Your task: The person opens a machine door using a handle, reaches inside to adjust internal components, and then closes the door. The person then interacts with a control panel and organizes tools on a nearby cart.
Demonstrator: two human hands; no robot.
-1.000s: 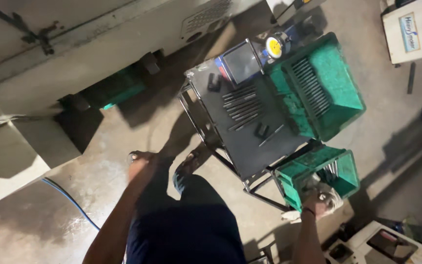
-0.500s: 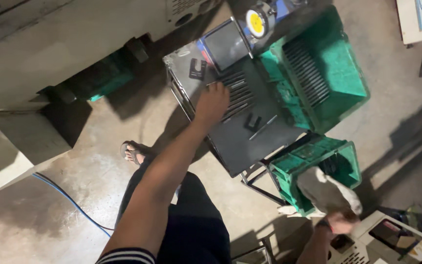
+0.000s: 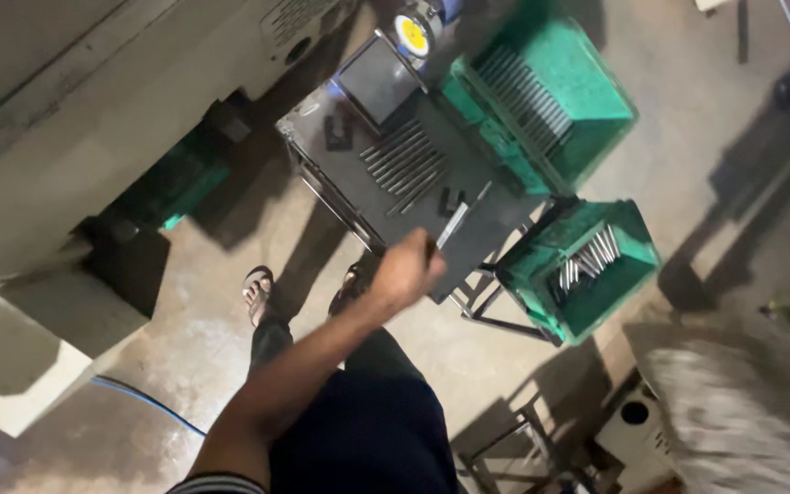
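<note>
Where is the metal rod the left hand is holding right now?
The metal rod sits mid-frame in the left hand, over the near edge of the dark tray table, left of the small green crate.

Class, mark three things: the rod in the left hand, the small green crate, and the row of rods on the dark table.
Rod point(image 3: 454, 224), head view, mid-shaft.
Small green crate point(image 3: 637, 261), head view, right rim.
Row of rods point(image 3: 404, 163), head view, middle of the row.

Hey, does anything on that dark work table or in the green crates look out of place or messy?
Nothing stands out. Metal rods lie in a neat row on the dark table, more sit inside the small green crate, and the left hand holds one rod.
</note>
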